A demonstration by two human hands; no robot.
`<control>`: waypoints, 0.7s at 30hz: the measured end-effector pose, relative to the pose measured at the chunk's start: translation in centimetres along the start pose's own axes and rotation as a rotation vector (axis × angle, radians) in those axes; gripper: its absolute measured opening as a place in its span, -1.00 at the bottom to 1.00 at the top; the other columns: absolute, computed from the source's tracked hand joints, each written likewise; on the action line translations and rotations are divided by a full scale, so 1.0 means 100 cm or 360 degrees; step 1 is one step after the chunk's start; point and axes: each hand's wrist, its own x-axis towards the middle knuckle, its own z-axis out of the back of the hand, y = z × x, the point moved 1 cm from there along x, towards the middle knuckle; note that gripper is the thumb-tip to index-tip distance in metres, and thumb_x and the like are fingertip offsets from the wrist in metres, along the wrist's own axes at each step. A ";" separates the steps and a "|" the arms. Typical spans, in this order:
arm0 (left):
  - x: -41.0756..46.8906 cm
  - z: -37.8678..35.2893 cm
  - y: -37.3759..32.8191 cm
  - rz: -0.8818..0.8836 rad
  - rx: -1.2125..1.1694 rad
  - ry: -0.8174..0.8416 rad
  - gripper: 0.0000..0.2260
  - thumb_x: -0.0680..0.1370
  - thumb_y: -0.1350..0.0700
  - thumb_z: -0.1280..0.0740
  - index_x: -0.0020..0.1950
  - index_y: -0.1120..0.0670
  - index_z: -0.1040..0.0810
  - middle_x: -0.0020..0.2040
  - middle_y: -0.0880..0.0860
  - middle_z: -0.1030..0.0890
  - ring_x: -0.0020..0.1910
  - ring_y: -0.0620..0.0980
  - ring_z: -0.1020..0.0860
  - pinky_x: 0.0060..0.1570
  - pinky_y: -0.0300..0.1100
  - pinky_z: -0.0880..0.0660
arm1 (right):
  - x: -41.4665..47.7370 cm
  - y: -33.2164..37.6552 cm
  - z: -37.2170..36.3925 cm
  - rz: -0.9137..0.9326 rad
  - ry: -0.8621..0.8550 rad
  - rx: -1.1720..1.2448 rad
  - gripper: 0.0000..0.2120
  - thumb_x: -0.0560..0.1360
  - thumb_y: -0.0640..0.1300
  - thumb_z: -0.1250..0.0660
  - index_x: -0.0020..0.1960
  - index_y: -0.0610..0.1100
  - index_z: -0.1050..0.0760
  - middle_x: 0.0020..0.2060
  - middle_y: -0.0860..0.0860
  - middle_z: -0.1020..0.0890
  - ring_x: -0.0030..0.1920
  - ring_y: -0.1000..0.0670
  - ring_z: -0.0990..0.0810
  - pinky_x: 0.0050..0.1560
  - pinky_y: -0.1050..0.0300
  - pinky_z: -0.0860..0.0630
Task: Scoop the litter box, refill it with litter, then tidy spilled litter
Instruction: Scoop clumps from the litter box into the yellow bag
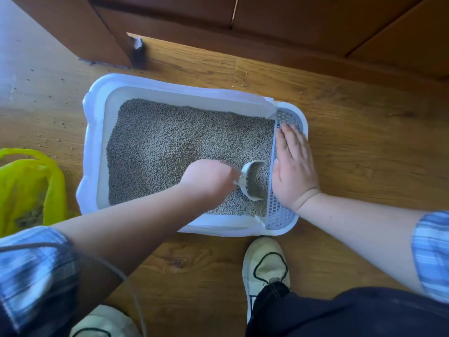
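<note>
Gripping the scoop (251,181) in litter (170,142) is the left hand (209,176); right hand (292,164) flat on grate (289,117).

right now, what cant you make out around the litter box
Head view only:
- scoop handle: hidden inside the left hand, which is motion-blurred.
- green bag contents: cut off by the left edge, murky through the plastic.
- clumps in the litter: too small to tell.
</note>
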 end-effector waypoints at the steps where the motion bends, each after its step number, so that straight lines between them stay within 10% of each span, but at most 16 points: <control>1: -0.001 -0.001 0.003 -0.0028 -0.0033 -0.0025 -0.88 0.62 0.00 -0.22 0.07 -0.06 -0.55 -0.21 -0.07 -0.47 -0.30 0.01 -0.50 -0.42 -0.22 -0.32 | 0.000 0.000 0.000 0.0001 0.0001 0.0002 -0.41 0.54 -0.19 -0.05 0.55 -0.31 -0.20 0.54 -0.22 -0.24 0.56 -0.21 -0.14 0.58 -0.12 -0.02; 9: -0.013 0.001 0.022 -0.0096 -0.0134 -0.0104 -0.80 0.60 -0.11 -0.26 0.19 -0.19 -0.56 -0.03 -0.09 -0.64 -0.19 -0.02 -0.61 -0.28 -0.11 -0.59 | 0.000 0.001 0.002 -0.0007 0.0030 -0.0006 -0.42 0.56 -0.19 -0.03 0.56 -0.30 -0.18 0.55 -0.21 -0.21 0.57 -0.19 -0.11 0.58 -0.10 0.00; 21: -0.057 0.015 0.074 0.0003 -0.0173 -0.0271 -0.66 0.56 -0.15 -0.34 0.35 -0.31 -0.51 0.03 -0.14 -0.63 -0.07 -0.02 -0.63 -0.25 -0.23 -0.43 | -0.001 0.004 0.003 -0.0032 0.0032 -0.0038 -0.41 0.54 -0.17 -0.01 0.56 -0.30 -0.17 0.55 -0.21 -0.21 0.56 -0.18 -0.11 0.58 -0.13 -0.02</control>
